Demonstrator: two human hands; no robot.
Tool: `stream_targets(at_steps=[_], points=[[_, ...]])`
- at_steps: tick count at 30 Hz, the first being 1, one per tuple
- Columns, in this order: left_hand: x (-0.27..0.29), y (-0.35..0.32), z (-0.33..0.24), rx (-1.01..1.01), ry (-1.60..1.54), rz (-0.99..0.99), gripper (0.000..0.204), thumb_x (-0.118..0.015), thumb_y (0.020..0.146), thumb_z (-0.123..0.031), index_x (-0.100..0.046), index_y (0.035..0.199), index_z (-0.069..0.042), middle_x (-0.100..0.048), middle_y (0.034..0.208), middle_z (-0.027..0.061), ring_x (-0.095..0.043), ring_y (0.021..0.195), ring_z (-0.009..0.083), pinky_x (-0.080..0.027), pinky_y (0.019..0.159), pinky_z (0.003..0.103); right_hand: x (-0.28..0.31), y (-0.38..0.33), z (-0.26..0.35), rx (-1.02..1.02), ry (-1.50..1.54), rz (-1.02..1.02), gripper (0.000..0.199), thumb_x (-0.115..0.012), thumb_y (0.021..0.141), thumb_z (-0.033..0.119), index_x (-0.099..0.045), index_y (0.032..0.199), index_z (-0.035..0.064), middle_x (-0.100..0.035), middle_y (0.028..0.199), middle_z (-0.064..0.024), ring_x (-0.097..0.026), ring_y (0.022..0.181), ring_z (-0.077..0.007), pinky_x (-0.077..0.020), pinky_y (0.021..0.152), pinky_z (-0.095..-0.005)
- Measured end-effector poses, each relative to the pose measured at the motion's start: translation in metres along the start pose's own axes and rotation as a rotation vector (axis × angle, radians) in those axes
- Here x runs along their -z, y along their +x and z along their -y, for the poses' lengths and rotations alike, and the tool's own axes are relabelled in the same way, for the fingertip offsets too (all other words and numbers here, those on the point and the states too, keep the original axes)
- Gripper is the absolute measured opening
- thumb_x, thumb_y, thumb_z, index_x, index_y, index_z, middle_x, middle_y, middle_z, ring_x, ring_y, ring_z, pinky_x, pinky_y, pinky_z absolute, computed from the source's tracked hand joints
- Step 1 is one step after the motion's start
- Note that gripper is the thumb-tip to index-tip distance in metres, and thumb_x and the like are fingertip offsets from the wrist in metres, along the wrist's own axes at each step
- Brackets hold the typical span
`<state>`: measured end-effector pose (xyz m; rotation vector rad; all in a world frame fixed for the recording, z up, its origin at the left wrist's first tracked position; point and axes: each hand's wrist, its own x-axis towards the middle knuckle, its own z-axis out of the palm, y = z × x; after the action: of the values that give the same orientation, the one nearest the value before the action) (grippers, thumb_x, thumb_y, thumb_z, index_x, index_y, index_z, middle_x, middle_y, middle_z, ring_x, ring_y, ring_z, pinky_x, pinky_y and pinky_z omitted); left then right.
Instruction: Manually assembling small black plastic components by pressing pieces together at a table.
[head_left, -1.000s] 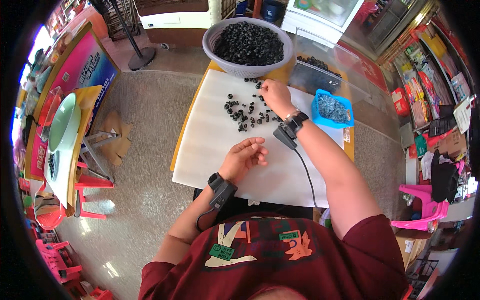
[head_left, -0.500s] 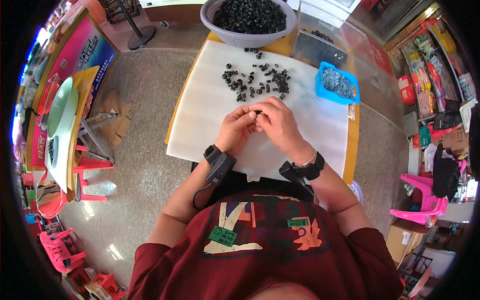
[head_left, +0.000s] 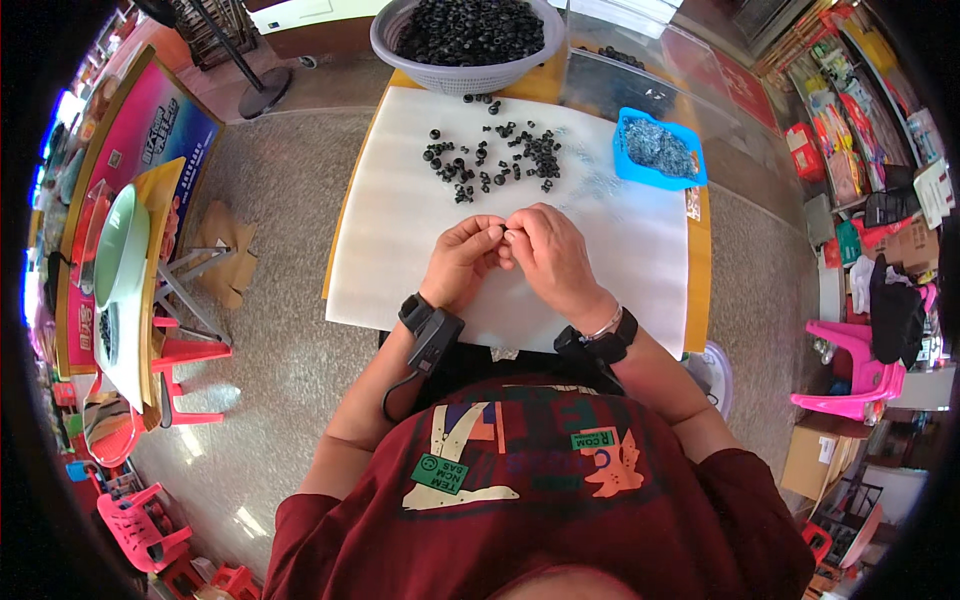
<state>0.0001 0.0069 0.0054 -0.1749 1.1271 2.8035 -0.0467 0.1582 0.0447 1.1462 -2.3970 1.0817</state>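
Note:
My left hand (head_left: 463,262) and my right hand (head_left: 552,262) meet above the near half of a white sheet (head_left: 385,270). Between their fingertips sits a small dark round piece (head_left: 503,229), pinched from both sides and mostly covered. Just beyond my hands, several small black round parts (head_left: 541,156) lie scattered on the sheet, thickest toward the right. A blue plastic basket (head_left: 657,179) at the right edge holds many small shiny, silvery pieces. At the far end stands a grey-lilac colander (head_left: 462,78) heaped with the same kind of black parts.
A clear plastic box (head_left: 620,85) with dark parts stands at the far right of the yellow-edged table (head_left: 698,315). To the left are a side table with a green basin (head_left: 122,245) and a red stool (head_left: 190,352). A pink chair (head_left: 850,360) stands on the right.
The view has shifted slightly, so the table items sit a little further left. My fingertips have drawn slightly apart around the small piece, and my right fingers are straighter.

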Motion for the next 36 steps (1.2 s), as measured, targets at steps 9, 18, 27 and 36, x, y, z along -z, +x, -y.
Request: stream_targets(at_steps=[9, 18, 27, 36], points=[[-0.001, 0.001, 0.002, 0.005, 0.138, 0.001, 0.016, -0.056, 0.093, -0.012, -0.058, 0.104, 0.0, -0.063, 0.09, 0.0049, -0.06, 0.077, 0.0126, -0.05, 0.069, 0.027, -0.003, -0.012, -0.002, -0.198, 0.114, 0.07, 0.011, -0.053, 0.089, 0.013, -0.046, 0.093, 0.0053, -0.059, 0.076, -0.012, -0.059, 0.072, -0.0319, -0.0457, 0.063, -0.0433], [-0.001, 0.0, 0.007, -0.076, 0.079, -0.102, 0.016, -0.055, 0.092, -0.008, -0.056, 0.106, 0.0, -0.06, 0.088, 0.0063, -0.058, 0.075, 0.0139, -0.05, 0.069, 0.027, 0.004, -0.007, -0.001, -0.369, 0.227, 0.081, 0.013, -0.055, 0.089, 0.014, -0.046, 0.09, 0.0036, -0.06, 0.075, -0.015, -0.06, 0.069, -0.0335, -0.0462, 0.059, -0.0435], [-0.002, -0.001, 0.001, -0.059, -0.021, -0.059, 0.018, -0.051, 0.095, -0.011, -0.054, 0.108, 0.0, -0.058, 0.09, 0.0069, -0.055, 0.075, 0.0136, -0.048, 0.068, 0.026, -0.007, -0.016, -0.026, -0.194, -0.139, 0.027, 0.007, -0.058, 0.083, 0.01, -0.054, 0.083, 0.0048, -0.058, 0.08, -0.0114, -0.056, 0.081, -0.032, -0.044, 0.071, -0.0423], [-0.003, -0.003, -0.003, -0.009, 0.027, -0.039, 0.024, -0.051, 0.095, -0.012, -0.052, 0.115, 0.001, -0.059, 0.092, 0.0075, -0.057, 0.076, 0.013, -0.049, 0.07, 0.026, 0.029, -0.023, -0.068, -0.24, -0.296, -0.078, 0.005, -0.06, 0.081, 0.008, -0.057, 0.084, 0.0059, -0.055, 0.083, -0.01, -0.054, 0.083, -0.0309, -0.0443, 0.071, -0.0423]])
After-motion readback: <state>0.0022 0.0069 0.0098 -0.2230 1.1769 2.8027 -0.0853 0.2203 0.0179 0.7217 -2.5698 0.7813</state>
